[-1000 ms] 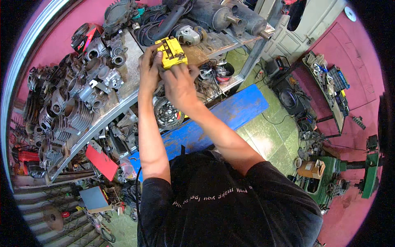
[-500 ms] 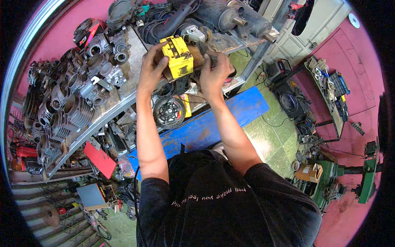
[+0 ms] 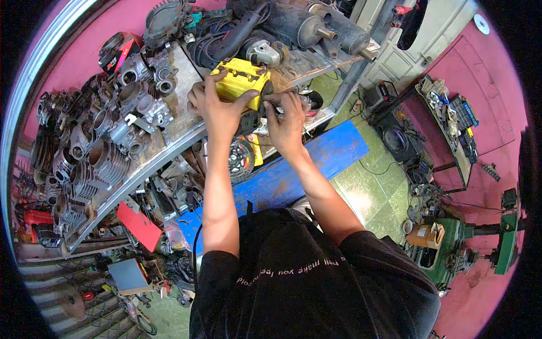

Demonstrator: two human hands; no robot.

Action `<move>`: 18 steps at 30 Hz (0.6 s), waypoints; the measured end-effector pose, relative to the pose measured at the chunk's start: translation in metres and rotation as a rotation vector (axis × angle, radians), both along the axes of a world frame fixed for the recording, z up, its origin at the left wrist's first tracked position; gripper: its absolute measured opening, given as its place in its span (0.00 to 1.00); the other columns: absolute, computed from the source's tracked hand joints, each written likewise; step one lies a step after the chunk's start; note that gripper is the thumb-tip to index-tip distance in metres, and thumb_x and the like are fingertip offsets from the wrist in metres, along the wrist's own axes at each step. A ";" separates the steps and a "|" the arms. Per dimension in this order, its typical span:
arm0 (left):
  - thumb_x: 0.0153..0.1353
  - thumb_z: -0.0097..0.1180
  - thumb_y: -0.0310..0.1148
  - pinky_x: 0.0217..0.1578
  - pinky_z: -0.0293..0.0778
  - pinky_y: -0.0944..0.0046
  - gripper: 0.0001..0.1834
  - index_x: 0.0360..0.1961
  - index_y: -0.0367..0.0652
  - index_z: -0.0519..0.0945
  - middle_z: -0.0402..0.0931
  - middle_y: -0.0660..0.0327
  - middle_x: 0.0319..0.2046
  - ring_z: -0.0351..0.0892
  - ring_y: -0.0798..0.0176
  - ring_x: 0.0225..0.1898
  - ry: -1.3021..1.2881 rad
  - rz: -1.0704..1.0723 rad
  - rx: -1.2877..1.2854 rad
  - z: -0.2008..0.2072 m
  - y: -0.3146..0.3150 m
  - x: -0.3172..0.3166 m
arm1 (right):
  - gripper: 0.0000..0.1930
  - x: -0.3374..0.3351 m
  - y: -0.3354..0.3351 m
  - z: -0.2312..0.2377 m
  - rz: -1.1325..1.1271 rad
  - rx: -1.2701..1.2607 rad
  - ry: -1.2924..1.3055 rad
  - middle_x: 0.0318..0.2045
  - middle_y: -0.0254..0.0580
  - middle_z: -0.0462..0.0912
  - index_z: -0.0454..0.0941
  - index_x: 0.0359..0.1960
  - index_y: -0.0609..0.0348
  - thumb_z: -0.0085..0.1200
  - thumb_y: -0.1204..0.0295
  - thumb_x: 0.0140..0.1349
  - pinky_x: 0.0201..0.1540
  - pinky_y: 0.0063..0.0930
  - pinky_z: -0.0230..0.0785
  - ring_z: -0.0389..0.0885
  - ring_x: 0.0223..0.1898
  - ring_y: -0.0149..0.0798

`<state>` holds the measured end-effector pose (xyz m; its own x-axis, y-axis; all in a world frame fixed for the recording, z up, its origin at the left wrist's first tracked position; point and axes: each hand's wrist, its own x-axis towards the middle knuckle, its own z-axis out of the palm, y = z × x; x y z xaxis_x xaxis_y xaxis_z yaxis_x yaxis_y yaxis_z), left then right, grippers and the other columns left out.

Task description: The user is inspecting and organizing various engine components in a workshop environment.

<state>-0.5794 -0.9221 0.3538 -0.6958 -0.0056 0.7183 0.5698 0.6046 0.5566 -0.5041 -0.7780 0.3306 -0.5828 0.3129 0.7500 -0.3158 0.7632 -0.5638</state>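
A yellow box-shaped battery (image 3: 240, 79) with dark, dirty marks is tilted above the front edge of the workbench. My left hand (image 3: 220, 108) is wrapped around its left and near sides, the thumb pressed along the lower face. Close against the battery's right end, my right hand (image 3: 287, 116) has its thumb and fingers pinched together. A small dark piece (image 3: 267, 90) shows at those fingertips, too indistinct to name. The battery's underside is hidden.
Metal engine cylinders (image 3: 107, 161) crowd the workbench (image 3: 183, 93) on the left. An angle grinder (image 3: 240, 34) and mufflers (image 3: 307, 31) lie behind the battery. A blue bench (image 3: 333, 144) runs in front of me; a green machine (image 3: 451, 248) stands at right.
The battery has turned and tipped, its top now facing farther away. My left hand has shifted its grip lower and to the right; my right hand has come down beside the battery's end.
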 end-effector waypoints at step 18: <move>0.71 0.64 0.43 0.54 0.67 0.47 0.16 0.54 0.48 0.86 0.82 0.57 0.36 0.76 0.50 0.45 -0.096 -0.144 0.165 0.016 -0.022 -0.021 | 0.10 -0.037 -0.009 0.018 -0.154 0.099 0.176 0.37 0.42 0.81 0.86 0.44 0.53 0.64 0.77 0.61 0.52 0.45 0.62 0.77 0.45 0.51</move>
<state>-0.6000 -0.9444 0.3699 -0.7632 -0.0131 0.6460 0.5831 0.4168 0.6973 -0.5408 -0.7872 0.3491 -0.3916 0.3079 0.8671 -0.2782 0.8586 -0.4306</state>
